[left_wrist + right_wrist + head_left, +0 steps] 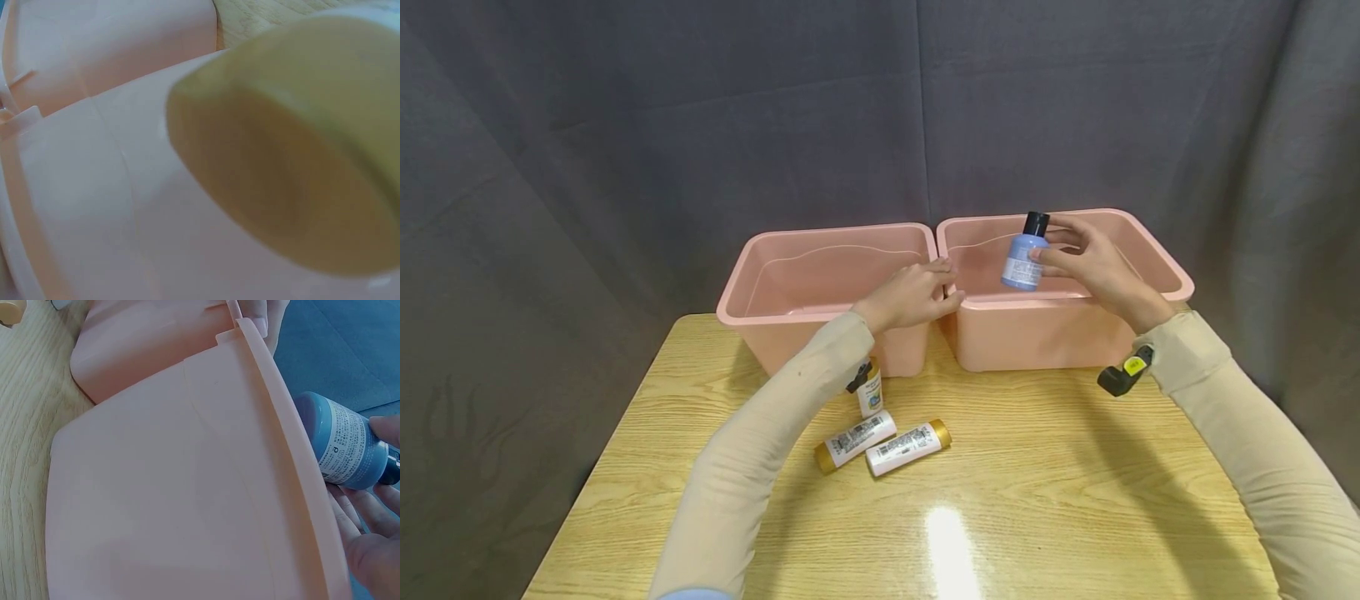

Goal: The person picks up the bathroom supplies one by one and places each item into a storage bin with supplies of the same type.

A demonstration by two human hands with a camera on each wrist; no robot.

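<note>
Now, line by line, with the right bin as the landmark:

Right fingers: the fingers [1060, 250] of the right hand [1097, 271] curl round a blue bottle [1024, 254] with a black cap, thumb on one side and fingertips on the other.
Blue bottle: held upright above the inside of the right bin [1060, 333], near its front left part; the right wrist view shows it [344, 447] just past the bin's rim [294, 456].
Left fingers: those of the left hand [913, 296] lie loosely bent and grip nothing; they rest where the right bin's left front corner meets the left bin [820, 308].
Left bin: a matching pink bin, touching the right bin on its left side.
White bottles: three white bottles with gold caps in front of the right bin and to its left; two [853, 439] [908, 447] lie on their sides, while the third [870, 392] is partly hidden by the left sleeve.
Worktop: a pale wood worktop [1037, 500] carries both bins and the bottles.
Backdrop: grey cloth [700, 125] hangs behind the right bin.
</note>
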